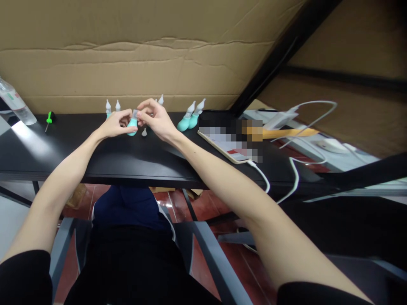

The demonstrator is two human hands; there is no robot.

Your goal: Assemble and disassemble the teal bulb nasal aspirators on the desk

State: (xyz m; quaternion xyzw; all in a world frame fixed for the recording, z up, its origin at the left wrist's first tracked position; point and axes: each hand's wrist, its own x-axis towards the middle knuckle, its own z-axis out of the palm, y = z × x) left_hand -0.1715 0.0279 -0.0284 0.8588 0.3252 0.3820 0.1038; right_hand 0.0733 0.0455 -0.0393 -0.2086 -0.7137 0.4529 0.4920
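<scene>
My left hand (116,123) is closed on a small teal bulb (132,126) above the black table. The fingertips of my right hand (155,118) pinch the translucent piece (135,114) at the top of that bulb. Just below my right fingers, a small loose whitish tip (144,132) stands on the table. Behind my hands are several more bulbs with pale nozzles, partly hidden, one nozzle (108,105) showing at the left and another (161,100) at the right. Two whole teal bulbs with nozzles (193,120) lean side by side right of my right hand.
On the black table (143,163), a plastic bottle (17,101) and a green screwdriver (49,119) are at the left. A phone (222,144) with a white cable (262,176) lies at the right. Cardboard (133,72) rises behind.
</scene>
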